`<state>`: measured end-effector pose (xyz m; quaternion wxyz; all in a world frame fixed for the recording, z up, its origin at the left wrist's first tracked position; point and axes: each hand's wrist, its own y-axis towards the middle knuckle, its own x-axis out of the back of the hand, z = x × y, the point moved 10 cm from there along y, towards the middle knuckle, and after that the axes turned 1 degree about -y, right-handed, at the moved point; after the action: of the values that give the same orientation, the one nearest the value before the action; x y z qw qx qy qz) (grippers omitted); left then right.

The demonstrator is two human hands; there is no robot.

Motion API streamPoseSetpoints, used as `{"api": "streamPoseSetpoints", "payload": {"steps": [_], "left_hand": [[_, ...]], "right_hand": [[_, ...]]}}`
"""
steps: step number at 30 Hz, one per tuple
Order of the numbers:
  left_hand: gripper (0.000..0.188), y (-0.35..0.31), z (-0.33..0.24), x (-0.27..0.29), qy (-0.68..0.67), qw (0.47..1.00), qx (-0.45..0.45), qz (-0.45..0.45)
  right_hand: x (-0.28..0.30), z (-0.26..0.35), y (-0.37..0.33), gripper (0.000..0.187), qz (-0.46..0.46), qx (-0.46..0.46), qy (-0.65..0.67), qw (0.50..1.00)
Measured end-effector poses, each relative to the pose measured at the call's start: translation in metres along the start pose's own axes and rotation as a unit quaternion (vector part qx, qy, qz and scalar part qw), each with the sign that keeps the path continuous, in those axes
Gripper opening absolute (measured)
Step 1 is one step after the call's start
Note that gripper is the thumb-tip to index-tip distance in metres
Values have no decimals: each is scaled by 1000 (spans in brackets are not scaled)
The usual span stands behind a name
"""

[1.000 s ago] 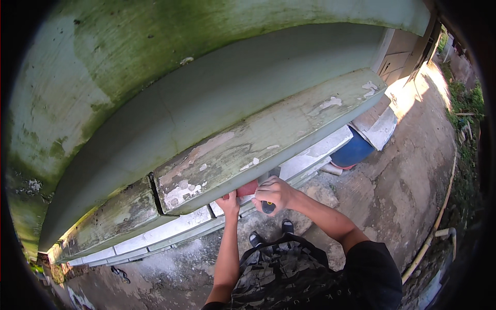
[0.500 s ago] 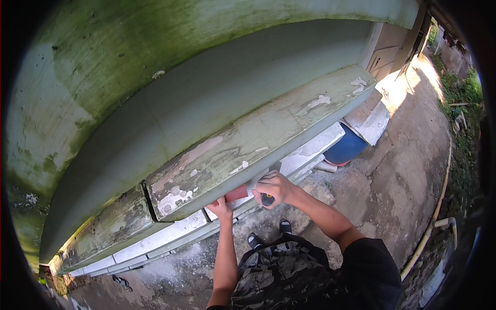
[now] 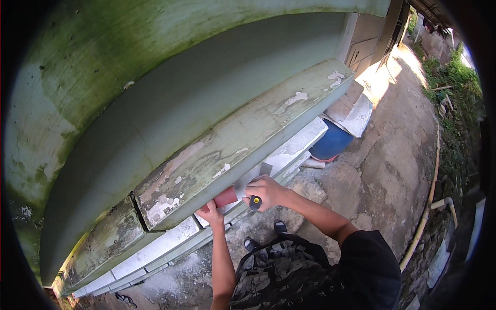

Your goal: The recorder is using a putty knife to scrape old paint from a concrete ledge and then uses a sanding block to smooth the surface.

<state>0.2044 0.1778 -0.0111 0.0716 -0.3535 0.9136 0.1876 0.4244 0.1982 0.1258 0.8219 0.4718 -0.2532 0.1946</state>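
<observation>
My right hand (image 3: 266,191) is closed round the dark handle of what looks like a putty knife (image 3: 265,169). Its grey blade shows beyond my fingers, over the white ledge (image 3: 292,149), and the handle's yellow-centred end faces up. My left hand (image 3: 211,213) grips a flat red piece (image 3: 226,197) by its left end, just under the edge of the green concrete ledge (image 3: 258,134). The two hands are close together, with the red piece between them. My left fingertips are partly hidden, and I cannot make out what the red piece is.
Peeling paint marks the upper ledge, below a mossy green wall (image 3: 98,57). A blue container (image 3: 330,140) stands at the right end, with grey-white sheets (image 3: 356,113) by it. Concrete ground (image 3: 382,175) runs along the right, bordered by a pipe (image 3: 431,201) and plants.
The view has shifted, so the ledges and hands sit farther left. The putty knife's grey blade shows more beyond my right hand. Both hands keep their grip.
</observation>
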Motion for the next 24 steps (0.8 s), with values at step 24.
{"api": "streamPoseSetpoints", "payload": {"steps": [24], "left_hand": [[61,2,14,6,56,998,2,12]], "right_hand": [[46,-24,-26,25,-37,-37,-15,998]]}}
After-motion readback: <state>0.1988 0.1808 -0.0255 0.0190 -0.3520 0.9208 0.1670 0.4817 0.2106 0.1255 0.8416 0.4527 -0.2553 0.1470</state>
